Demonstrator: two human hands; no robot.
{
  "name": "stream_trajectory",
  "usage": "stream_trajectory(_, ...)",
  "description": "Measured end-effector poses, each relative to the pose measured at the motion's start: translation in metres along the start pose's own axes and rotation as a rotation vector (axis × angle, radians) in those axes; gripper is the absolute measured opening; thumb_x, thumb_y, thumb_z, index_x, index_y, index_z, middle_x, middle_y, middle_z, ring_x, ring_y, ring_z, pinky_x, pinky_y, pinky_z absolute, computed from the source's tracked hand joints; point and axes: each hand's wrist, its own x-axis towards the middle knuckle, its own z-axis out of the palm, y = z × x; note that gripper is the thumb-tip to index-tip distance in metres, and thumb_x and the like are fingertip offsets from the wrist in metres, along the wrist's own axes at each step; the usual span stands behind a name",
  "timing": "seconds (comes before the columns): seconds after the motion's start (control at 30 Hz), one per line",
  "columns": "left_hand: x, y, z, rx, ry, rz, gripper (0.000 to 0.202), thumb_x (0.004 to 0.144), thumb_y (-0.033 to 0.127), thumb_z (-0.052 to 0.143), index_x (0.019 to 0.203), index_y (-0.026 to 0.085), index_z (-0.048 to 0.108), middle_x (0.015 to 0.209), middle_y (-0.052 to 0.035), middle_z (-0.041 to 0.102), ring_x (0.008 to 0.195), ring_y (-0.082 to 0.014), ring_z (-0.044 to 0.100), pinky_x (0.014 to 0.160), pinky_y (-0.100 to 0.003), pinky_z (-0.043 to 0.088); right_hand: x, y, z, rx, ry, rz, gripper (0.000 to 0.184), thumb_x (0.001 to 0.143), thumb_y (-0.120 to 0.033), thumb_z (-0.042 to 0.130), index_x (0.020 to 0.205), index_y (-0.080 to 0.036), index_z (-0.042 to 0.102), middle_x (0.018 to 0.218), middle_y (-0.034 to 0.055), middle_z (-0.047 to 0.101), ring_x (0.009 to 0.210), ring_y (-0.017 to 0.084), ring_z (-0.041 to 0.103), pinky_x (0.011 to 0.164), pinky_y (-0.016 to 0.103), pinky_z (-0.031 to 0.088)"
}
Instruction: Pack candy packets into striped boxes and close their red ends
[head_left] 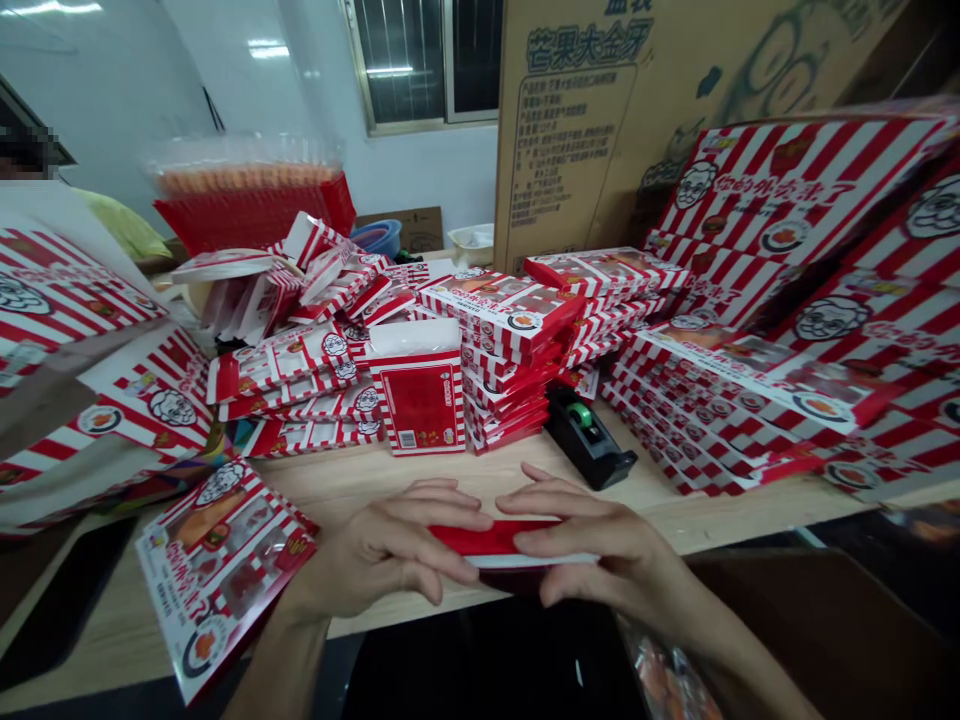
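A red candy box with a white edge (501,541) is held between my two hands at the front edge of the table, its narrow side facing me. My left hand (394,545) grips its left end, fingers over the top and thumb below. At its right end, my right hand (600,540) has fingers over the top and the thumb under the lower edge. Just beyond my right hand stands a black tape dispenser (600,452) with a green roll. Left of my left forearm lies a striped windowed candy box (225,565).
Stacked striped boxes (499,310) stand mid-table, beside an upright red box (420,395). More stacks (720,400) fill the right. Large striped cartons (150,400) stand left. A big cardboard carton (577,130) is behind. Part of a person in a yellow sleeve (127,225) shows at left.
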Motion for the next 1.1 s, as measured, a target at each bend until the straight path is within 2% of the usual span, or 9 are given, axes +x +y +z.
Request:
stream_trajectory(0.17, -0.005, -0.003, 0.008, 0.022, 0.089, -0.020, 0.022, 0.082, 0.030, 0.062, 0.103, 0.034, 0.069, 0.115, -0.0074, 0.068, 0.109, -0.0214, 0.062, 0.093, -0.040, 0.050, -0.012, -0.005, 0.007, -0.240, -0.030, -0.067, 0.052, 0.081, -0.013, 0.065, 0.123, -0.041, 0.054, 0.124, 0.0005, 0.063, 0.112, 0.016, 0.059, 0.109, 0.048, 0.028)
stream_trajectory(0.3, -0.012, -0.004, 0.016, 0.087, 0.166, -0.018, 0.018, 0.081, 0.024, 0.063, 0.096, 0.031, 0.072, 0.109, -0.0074, 0.070, 0.104, -0.0208, 0.064, 0.089, -0.036, 0.054, -0.017, -0.005, 0.002, -0.065, -0.036, 0.074, 0.028, 0.084, -0.028, 0.062, 0.111, -0.035, 0.065, 0.132, 0.0055, 0.055, 0.122, 0.022, 0.051, 0.100, 0.045, 0.041)
stream_trajectory(0.4, -0.015, -0.008, 0.022, 0.099, 0.271, -0.022, 0.022, 0.083, 0.017, 0.060, 0.097, 0.030, 0.072, 0.109, -0.0073, 0.069, 0.097, -0.0190, 0.067, 0.081, -0.030, 0.057, -0.019, 0.025, -0.028, 0.018, 0.272, 0.300, 0.027, 0.084, -0.044, 0.057, 0.101, -0.028, 0.071, 0.128, 0.0083, 0.058, 0.116, 0.024, 0.055, 0.092, 0.042, 0.046)
stream_trajectory(0.47, -0.015, -0.009, 0.026, 0.132, 0.313, -0.005, 0.022, 0.083, 0.015, 0.060, 0.095, 0.029, 0.072, 0.107, -0.0075, 0.070, 0.097, -0.0199, 0.067, 0.080, -0.029, 0.058, -0.023, 0.055, -0.055, -0.127, 0.690, 0.555, 0.027, 0.072, -0.048, 0.067, 0.077, -0.022, 0.073, 0.098, 0.0077, 0.070, 0.101, 0.024, 0.061, 0.083, 0.037, 0.049)
stream_trajectory(0.6, -0.009, -0.009, 0.034, 0.191, 0.368, 0.058, 0.023, 0.081, 0.013, 0.062, 0.095, 0.027, 0.072, 0.106, -0.0065, 0.070, 0.095, -0.0184, 0.067, 0.079, -0.025, 0.057, -0.036, 0.098, -0.089, -0.068, 0.655, 0.784, 0.028, 0.052, -0.041, 0.077, 0.049, -0.017, 0.065, 0.044, 0.0002, 0.056, 0.047, 0.016, 0.053, 0.045, 0.027, 0.043)
stream_trajectory(0.67, -0.005, -0.009, 0.037, 0.209, 0.372, 0.081, 0.024, 0.081, 0.012, 0.062, 0.096, 0.028, 0.071, 0.107, -0.0056, 0.070, 0.095, -0.0167, 0.067, 0.080, -0.022, 0.056, -0.044, 0.104, -0.089, 0.006, 0.642, 0.826, 0.029, 0.049, -0.042, 0.077, 0.054, -0.016, 0.068, 0.046, -0.0005, 0.058, 0.041, 0.012, 0.049, 0.042, 0.025, 0.040)
stream_trajectory(0.8, -0.003, -0.012, 0.039, 0.251, 0.376, 0.079, 0.024, 0.081, 0.012, 0.062, 0.097, 0.028, 0.071, 0.108, -0.0045, 0.070, 0.096, -0.0158, 0.067, 0.081, -0.020, 0.055, -0.063, 0.107, -0.067, 0.127, 0.762, 0.822, 0.043, 0.051, -0.057, 0.071, 0.065, -0.017, 0.068, 0.070, 0.0056, 0.069, 0.057, 0.017, 0.062, 0.057, 0.032, 0.052)
stream_trajectory(1.0, -0.003, -0.011, 0.041, 0.308, 0.379, 0.055, 0.021, 0.081, 0.014, 0.063, 0.094, 0.027, 0.071, 0.107, -0.0049, 0.070, 0.096, -0.0178, 0.067, 0.081, -0.023, 0.056, -0.086, 0.131, -0.045, 0.087, 0.972, 0.812, 0.039, 0.047, -0.055, 0.075, 0.050, -0.020, 0.060, 0.055, 0.0026, 0.063, 0.057, 0.019, 0.059, 0.056, 0.033, 0.051)
stream_trajectory(1.1, 0.002, -0.006, 0.049, 0.363, 0.404, 0.051, 0.022, 0.082, 0.015, 0.061, 0.099, 0.027, 0.070, 0.111, -0.0043, 0.068, 0.097, -0.0165, 0.067, 0.082, -0.022, 0.056, -0.091, 0.120, -0.041, 0.099, 1.022, 0.817, 0.039, 0.049, -0.055, 0.075, 0.050, -0.019, 0.060, 0.049, 0.0011, 0.058, 0.049, 0.018, 0.055, 0.049, 0.032, 0.049)
